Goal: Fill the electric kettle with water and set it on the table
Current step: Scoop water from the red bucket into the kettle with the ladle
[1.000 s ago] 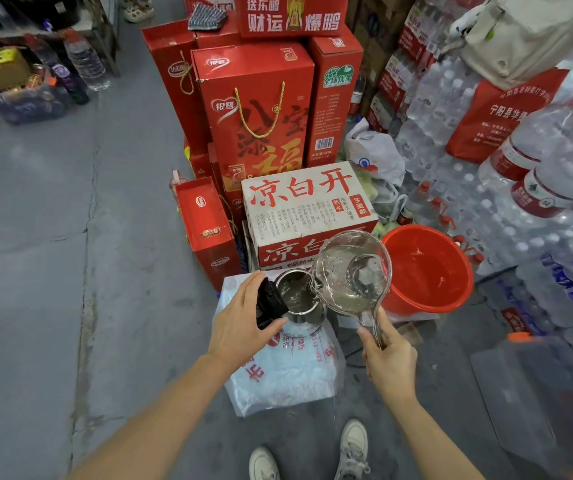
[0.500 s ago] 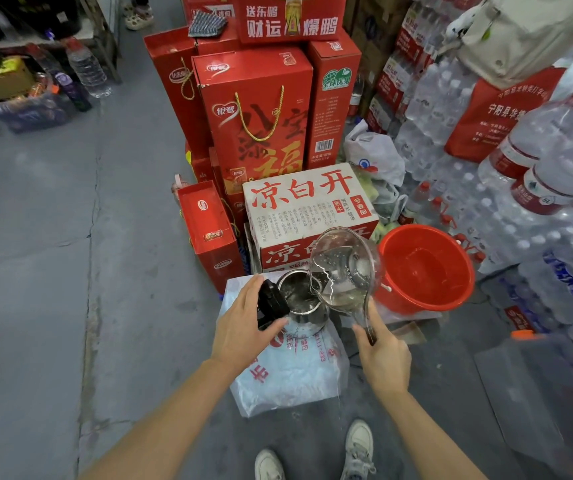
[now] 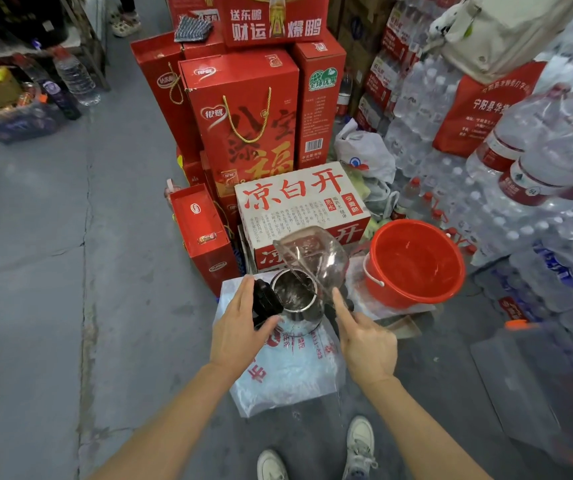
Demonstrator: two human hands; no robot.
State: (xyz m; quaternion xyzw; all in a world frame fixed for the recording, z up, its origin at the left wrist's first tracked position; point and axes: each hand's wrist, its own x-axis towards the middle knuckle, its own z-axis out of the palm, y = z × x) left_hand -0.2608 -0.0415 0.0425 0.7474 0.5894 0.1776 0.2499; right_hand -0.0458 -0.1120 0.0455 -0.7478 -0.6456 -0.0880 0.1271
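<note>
A steel electric kettle [image 3: 295,299] with its black lid flipped open stands on a white plastic-wrapped pack [image 3: 288,368] on the floor. My left hand [image 3: 240,327] grips its black handle on the left side. My right hand [image 3: 364,344] holds the handle of a clear plastic water scoop [image 3: 313,261], tipped steeply with its spout over the kettle's mouth. Water glints inside the kettle. A red bucket [image 3: 382,282] with water in it stands just right of the scoop.
Red gift boxes [image 3: 243,126] and a white carton [image 3: 299,206] are stacked right behind the kettle. Packs of bottled water [image 3: 507,209] fill the right side. Grey concrete floor [image 3: 35,271] stretches to the left. My shoes [image 3: 358,448] are below the pack.
The scoop has tipped further over the kettle and moved left and down, emptying its water. My right hand shifted slightly left. My left hand stays on the kettle handle.
</note>
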